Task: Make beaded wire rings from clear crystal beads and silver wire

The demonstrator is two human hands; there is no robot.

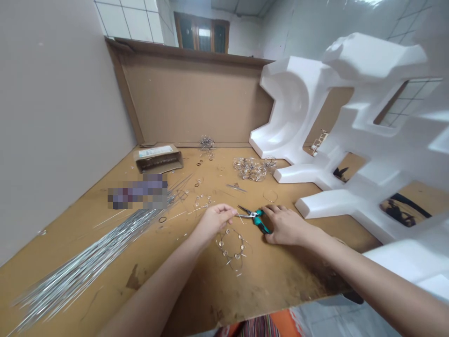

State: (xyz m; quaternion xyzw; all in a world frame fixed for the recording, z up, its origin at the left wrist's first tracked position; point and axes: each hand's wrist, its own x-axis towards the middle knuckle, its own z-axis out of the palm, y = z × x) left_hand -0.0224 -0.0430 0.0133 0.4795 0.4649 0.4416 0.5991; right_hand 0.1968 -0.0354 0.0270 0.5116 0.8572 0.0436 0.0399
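Note:
My left hand [219, 219] is closed, thumb and fingertips pinching a short piece of thin wire [240, 218]. Just below it is a wire ring with clear beads [225, 253]; whether it hangs from the hand or lies on the table I cannot tell. Around the teal handles of a pair of pliers [261, 225] curls my right hand [286, 225], fingers on one handle and thumb by the other. The jaws of the pliers are spread and point left, close to the pinched wire.
A long bundle of straight metal wires [105, 257] lies at left, near a small cardboard box [159, 159]. Finished-looking wire rings [250, 167] are heaped farther back. White foam packing [336, 182] borders the right side, and a cardboard panel [196, 100] stands behind the table [182, 290].

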